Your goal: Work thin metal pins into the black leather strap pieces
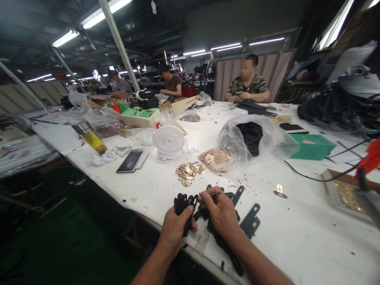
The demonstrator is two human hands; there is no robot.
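Observation:
My left hand (175, 225) is closed around a bundle of black straps (181, 204), their looped or holed ends fanned upward. Close beside it, my right hand (221, 211) pinches a thin dark rod-like tool (214, 194). The tool's tip is at one strap end; whether it enters the hole I cannot tell. More black straps (251, 215) with slotted ends lie on the table under and to the right of my right hand. Beyond my hands is a pile of gold metal plates (189, 172) with slots.
A white fan (168, 141), a black booklet (130, 160) and a clear bag of gold pieces (216, 158) stand farther back. A plastic bag with black material (250, 136), a green box (313, 145) and a cardboard box (329, 178) are at right. A co-worker (247, 81) sits opposite.

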